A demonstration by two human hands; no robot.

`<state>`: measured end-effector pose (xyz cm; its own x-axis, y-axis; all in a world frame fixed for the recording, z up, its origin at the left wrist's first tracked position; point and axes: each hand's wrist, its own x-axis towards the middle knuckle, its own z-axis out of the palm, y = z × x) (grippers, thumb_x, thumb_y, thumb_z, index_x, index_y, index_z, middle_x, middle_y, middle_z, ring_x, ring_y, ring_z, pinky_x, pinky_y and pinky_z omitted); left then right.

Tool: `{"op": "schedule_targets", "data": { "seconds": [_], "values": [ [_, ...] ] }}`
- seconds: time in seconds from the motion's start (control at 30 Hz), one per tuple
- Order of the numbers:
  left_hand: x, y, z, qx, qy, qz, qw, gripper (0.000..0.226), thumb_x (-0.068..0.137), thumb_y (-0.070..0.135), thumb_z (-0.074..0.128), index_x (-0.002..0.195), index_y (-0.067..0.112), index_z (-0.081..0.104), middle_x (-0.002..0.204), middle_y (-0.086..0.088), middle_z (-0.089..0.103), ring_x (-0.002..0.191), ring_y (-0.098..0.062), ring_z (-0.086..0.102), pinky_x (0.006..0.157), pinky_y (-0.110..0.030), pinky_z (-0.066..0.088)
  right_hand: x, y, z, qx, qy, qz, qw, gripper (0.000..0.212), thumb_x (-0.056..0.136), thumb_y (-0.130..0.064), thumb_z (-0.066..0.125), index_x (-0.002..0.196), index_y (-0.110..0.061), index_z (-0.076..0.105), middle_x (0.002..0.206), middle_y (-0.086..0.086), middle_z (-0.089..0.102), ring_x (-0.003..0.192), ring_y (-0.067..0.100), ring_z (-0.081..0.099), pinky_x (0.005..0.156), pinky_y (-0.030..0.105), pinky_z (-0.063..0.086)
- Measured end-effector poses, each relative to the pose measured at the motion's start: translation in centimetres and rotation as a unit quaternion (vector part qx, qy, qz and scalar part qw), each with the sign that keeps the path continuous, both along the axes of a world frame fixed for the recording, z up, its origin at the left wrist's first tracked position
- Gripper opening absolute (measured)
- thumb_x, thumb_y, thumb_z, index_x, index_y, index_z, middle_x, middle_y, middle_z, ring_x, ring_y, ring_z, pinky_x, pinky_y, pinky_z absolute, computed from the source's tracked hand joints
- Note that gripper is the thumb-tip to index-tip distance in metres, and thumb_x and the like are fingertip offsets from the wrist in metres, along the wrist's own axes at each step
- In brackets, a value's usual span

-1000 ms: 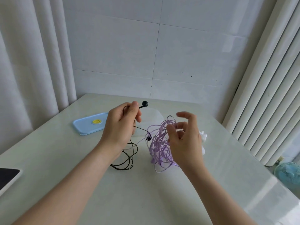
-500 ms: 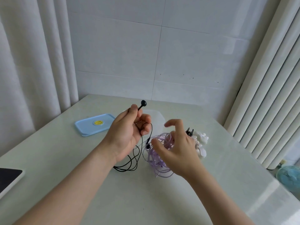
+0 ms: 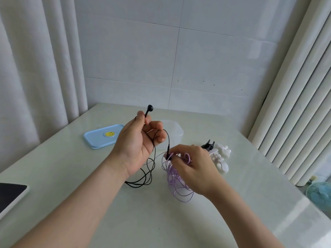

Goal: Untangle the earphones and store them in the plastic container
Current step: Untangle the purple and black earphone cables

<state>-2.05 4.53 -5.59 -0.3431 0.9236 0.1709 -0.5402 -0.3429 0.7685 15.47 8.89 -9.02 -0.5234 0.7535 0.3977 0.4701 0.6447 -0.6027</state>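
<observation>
My left hand is raised above the table and pinches the stem of a black earbud, whose black cable drops in loops onto the table. My right hand is lower, fingers curled into a tangle of purple earphone cable, pinching it where a black piece of the black earphones meets it. Behind my left hand stands the clear plastic container, partly hidden. Its blue lid with a yellow badge lies to the left.
White earphones and a black clip lie in a heap right of my right hand. A dark tablet sits at the table's left edge. Curtains hang left, a ribbed white radiator stands right, and a small blue fan is on the floor.
My right hand has dropped from above the purple tangle down into it and closed on it. My left hand has turned palm-up, still holding the black earbud.
</observation>
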Motion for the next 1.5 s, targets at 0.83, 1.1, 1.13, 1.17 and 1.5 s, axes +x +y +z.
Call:
{"op": "schedule_targets", "data": {
  "seconds": [0.83, 1.1, 1.13, 1.17, 1.5],
  "values": [
    [-0.4, 0.3, -0.5, -0.069, 0.069, 0.009, 0.995, 0.04, 0.116, 0.035, 0.036, 0.084, 0.014, 0.047, 0.106, -0.022, 0.066, 0.104, -0.044, 0.076, 0.097, -0.059, 0.058, 0.3, 0.0, 0.6, -0.116, 0.149, 0.049, 0.981, 0.021, 0.092, -0.002, 0.069, 0.084, -0.018, 0.079, 0.082, 0.002, 0.077, 0.078, 0.021, 0.071, 0.077, 0.032, 0.057],
    [-1.1, 0.2, 0.2, -0.008, -0.02, 0.027, 0.999, 0.042, 0.116, 0.04, 0.03, 0.085, 0.016, 0.046, 0.091, -0.021, 0.07, 0.102, -0.045, 0.076, 0.093, -0.056, 0.061, 0.3, -0.5, 0.7, -0.043, 0.124, 0.038, 0.991, 0.032, 0.091, -0.03, 0.082, 0.063, -0.017, 0.073, 0.064, -0.005, 0.071, 0.068, 0.017, 0.066, 0.068, 0.029, 0.053],
    [-1.3, 0.3, 0.3, 0.001, -0.013, 0.039, 0.999, 0.041, 0.116, 0.04, 0.03, 0.086, 0.017, 0.045, 0.09, -0.02, 0.071, 0.101, -0.044, 0.076, 0.093, -0.055, 0.061, 0.3, -0.4, 0.5, -0.029, 0.113, 0.028, 0.993, 0.036, 0.09, -0.036, 0.082, 0.06, -0.018, 0.07, 0.062, -0.006, 0.069, 0.069, 0.016, 0.065, 0.069, 0.031, 0.052],
    [-1.4, 0.3, 0.3, 0.005, 0.0, 0.055, 0.998, 0.04, 0.116, 0.038, 0.031, 0.086, 0.017, 0.044, 0.088, -0.018, 0.071, 0.097, -0.042, 0.077, 0.092, -0.052, 0.062, 0.2, -0.2, 0.2, -0.013, 0.099, 0.009, 0.995, 0.038, 0.089, -0.039, 0.083, 0.059, -0.02, 0.068, 0.062, -0.008, 0.068, 0.071, 0.014, 0.063, 0.072, 0.033, 0.051],
    [-2.1, -0.9, 0.3, -0.01, 0.222, 0.082, 0.971, 0.037, 0.096, 0.015, 0.054, 0.061, 0.004, 0.055, 0.071, -0.019, 0.058, 0.038, -0.024, 0.038, 0.049, -0.035, 0.047, 0.2, 1.1, -1.1, 0.049, -0.024, -0.166, 0.985, 0.064, 0.084, -0.044, 0.083, 0.138, -0.033, 0.053, 0.116, -0.011, 0.044, 0.105, 0.018, 0.051, 0.089, 0.029, 0.035]
  ]
}}
